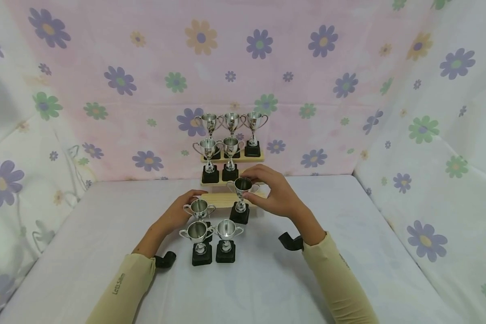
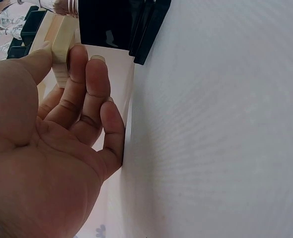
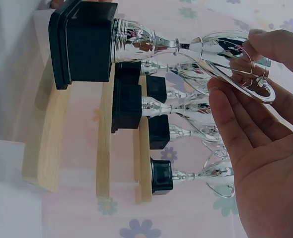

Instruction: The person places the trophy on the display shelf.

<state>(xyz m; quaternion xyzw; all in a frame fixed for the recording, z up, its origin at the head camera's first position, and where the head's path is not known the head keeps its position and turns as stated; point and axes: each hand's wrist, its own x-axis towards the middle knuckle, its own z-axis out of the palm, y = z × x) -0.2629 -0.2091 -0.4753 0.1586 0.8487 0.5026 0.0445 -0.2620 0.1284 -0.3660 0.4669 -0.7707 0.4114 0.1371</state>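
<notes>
My right hand (image 1: 274, 192) pinches a small silver trophy (image 1: 240, 208) by its cup, near one handle. The trophy is upright, its black base in front of the lowest step of a pale wooden tiered stand (image 1: 218, 199). In the right wrist view, that base (image 3: 89, 44) appears apart from the step. My left hand (image 1: 177, 212) grips the left end of the lowest step; in the left wrist view, the thumb and a finger pinch the wood (image 2: 63, 42). Three trophies stand on the top tier, and two trophies (image 1: 230, 157) on the middle tier, at its left and centre.
Three more trophies stand on the white-covered table (image 1: 267, 279): a front-left trophy (image 1: 201, 254), a front-right trophy (image 1: 225, 252) and a partly hidden rear trophy (image 1: 200, 209) beside my left hand. Flower-patterned cloth (image 1: 158, 112) hangs behind and at both sides.
</notes>
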